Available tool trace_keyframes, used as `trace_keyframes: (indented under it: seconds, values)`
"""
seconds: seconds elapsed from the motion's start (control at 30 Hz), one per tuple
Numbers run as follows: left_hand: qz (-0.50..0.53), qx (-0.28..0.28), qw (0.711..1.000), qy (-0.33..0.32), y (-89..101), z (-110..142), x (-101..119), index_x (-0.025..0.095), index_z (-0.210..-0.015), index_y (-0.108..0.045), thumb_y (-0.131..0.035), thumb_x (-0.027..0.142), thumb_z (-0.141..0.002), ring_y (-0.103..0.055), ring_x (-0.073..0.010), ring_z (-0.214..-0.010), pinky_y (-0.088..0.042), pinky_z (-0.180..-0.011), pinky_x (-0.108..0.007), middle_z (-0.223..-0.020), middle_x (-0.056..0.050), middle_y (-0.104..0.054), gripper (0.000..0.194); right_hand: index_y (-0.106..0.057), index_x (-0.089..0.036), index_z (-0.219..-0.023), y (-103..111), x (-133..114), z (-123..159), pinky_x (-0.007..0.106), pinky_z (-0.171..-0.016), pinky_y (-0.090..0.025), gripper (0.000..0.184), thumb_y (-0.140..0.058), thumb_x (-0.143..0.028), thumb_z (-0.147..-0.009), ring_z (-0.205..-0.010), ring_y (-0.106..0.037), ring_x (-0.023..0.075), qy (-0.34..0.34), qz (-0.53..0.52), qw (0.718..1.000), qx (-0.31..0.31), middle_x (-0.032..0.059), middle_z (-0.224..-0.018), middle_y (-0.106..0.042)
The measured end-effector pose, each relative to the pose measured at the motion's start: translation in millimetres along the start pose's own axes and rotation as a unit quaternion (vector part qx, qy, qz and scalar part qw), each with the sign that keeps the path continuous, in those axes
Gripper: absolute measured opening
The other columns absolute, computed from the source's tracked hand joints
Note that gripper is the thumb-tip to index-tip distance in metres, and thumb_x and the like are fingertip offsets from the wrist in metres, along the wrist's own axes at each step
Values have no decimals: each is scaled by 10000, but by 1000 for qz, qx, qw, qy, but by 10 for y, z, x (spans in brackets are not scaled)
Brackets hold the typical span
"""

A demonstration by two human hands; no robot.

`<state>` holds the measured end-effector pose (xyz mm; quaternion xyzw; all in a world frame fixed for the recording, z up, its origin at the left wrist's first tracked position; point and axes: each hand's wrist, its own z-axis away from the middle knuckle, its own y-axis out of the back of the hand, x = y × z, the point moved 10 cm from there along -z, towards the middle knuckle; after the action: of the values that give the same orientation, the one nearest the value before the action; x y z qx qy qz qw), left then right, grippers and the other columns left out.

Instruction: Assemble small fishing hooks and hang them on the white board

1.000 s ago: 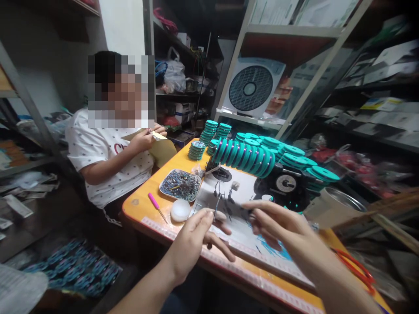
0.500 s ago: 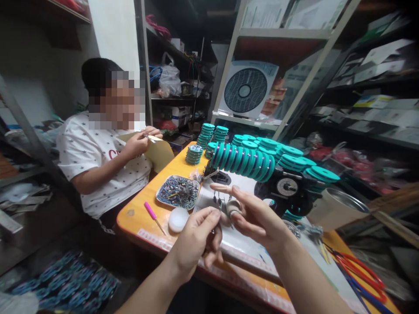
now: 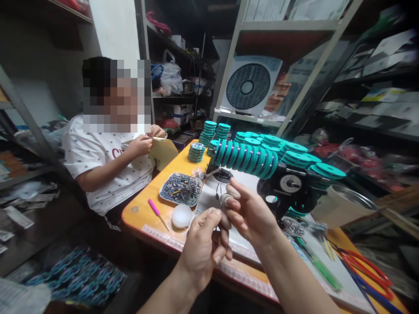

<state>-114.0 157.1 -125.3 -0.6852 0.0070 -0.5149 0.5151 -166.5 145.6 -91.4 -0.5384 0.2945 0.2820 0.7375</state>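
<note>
My left hand (image 3: 204, 246) is closed, thumb pressed to forefinger over the table edge. My right hand (image 3: 248, 213) is just beside it, its fingers curled in and thumb close to the forefinger. Greyish covers wrap some fingertips. Whatever the fingers pinch is too small to make out. Small dark pieces on a thin line (image 3: 217, 192) show just beyond my fingers. Behind them, a row of teal spools (image 3: 245, 159) sits on the spindle of a black machine with a round dial (image 3: 290, 183).
A tray of small dark parts (image 3: 180, 189), a round white container (image 3: 181, 216) and a pink-handled tool (image 3: 158, 213) lie left. Stacked teal spools (image 3: 209, 133) stand behind; red-handled pliers (image 3: 366, 270) are right. A co-worker (image 3: 111, 165) sits left, handling something small.
My right hand's stretched fingers have curled in, and the hand has drawn closer to my left. The view has shifted slightly. The co-worker's hands have moved a little.
</note>
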Motion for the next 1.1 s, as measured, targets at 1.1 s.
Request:
trace_keyframes:
  seconds: [1.1]
  values:
    - [147, -110, 978, 100, 272, 509, -534, 101, -773, -659, -490, 371, -904, -539, -70, -307, -390, -325, -97, -546, -113, -700, 344, -645, -137, -862, 185, 534, 280, 117, -323, -322, 314, -651, -446, -806, -375, -437, 28, -3, 264, 962, -77, -39, -557, -520]
